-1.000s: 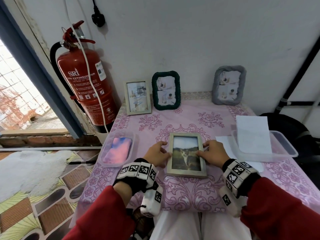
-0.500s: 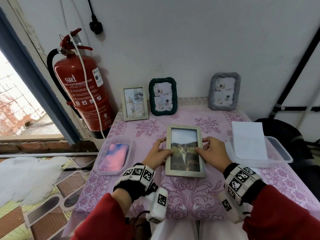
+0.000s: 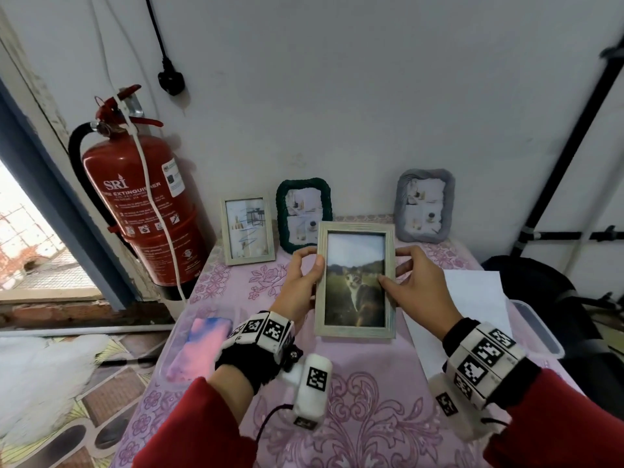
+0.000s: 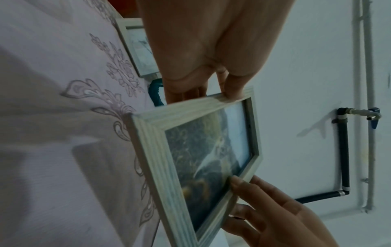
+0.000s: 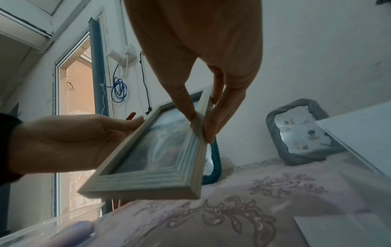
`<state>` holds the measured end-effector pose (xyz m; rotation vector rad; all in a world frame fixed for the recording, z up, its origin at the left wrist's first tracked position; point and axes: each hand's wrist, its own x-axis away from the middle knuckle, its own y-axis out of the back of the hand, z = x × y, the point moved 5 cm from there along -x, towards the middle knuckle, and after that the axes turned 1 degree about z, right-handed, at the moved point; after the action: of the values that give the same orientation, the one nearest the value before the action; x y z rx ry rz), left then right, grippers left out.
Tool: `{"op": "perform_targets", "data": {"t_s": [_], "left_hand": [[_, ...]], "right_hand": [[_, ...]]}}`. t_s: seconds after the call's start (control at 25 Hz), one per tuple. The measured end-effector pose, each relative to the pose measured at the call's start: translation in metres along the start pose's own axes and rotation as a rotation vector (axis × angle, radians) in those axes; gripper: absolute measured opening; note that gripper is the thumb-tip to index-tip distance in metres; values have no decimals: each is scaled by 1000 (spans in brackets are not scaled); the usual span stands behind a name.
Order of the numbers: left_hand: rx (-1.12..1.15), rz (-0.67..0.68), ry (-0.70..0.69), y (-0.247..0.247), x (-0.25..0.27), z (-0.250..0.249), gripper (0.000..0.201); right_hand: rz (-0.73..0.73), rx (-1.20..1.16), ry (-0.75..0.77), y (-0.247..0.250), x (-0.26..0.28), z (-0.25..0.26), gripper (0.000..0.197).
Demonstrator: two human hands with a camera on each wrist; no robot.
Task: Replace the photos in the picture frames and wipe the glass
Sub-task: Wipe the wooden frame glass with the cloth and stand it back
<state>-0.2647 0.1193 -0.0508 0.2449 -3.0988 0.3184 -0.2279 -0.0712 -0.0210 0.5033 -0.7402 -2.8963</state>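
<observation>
A pale wooden picture frame (image 3: 356, 280) with a cat photo hangs in the air above the pink tablecloth (image 3: 354, 400), glass toward me. My left hand (image 3: 301, 280) pinches its left edge, thumb on the front, fingers behind. My right hand (image 3: 410, 285) pinches the right edge the same way. The left wrist view shows the picture frame (image 4: 190, 150) tilted off the cloth, and the right wrist view shows the picture frame (image 5: 160, 157) with its lower corner clear of the table. Three more frames lean on the wall: a pale wooden frame (image 3: 248, 228), a green woven frame (image 3: 303, 211) and a grey woven frame (image 3: 424, 205).
A clear tub with a pink and blue cloth (image 3: 199, 346) sits at the table's left edge. Another clear tub (image 3: 537, 332) with white paper sheets (image 3: 472, 295) is on the right. A red fire extinguisher (image 3: 145, 211) hangs on the wall at left.
Both hands have lifted the cat-photo frame off the tablecloth and raised it away from me, toward the frames at the wall. My head has tipped up.
</observation>
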Motion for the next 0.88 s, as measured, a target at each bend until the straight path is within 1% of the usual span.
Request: {"op": "perform_targets", "data": {"t_s": [0.04,0.2,0.32,0.48,0.68,0.8,0.88], "left_hand": [[23,5,-7,-2,-9,-3,14],[60,-8,33,-6,-53,-10,19],[113,-24,52,-11,-87,-9,15],[128,-18,61,-15,-137,-1,13],[135,-18,59,-21,-188,15,15],[157,1,57,-26,-216,24,23],[166,15,62,-29,-229,31,23]], "right_hand": [[13,-6,12,2,-8,2,48],[82,54,100,6,-49,5,75],[91,60,129,8,-83,0,86],[89,113,159,5,-132,-16,90],[159,190,74,-6,-181,-48,89],[154,229,52,-10,-205,-68,89],[152,237,33,-13,-216,-80,88]]}}
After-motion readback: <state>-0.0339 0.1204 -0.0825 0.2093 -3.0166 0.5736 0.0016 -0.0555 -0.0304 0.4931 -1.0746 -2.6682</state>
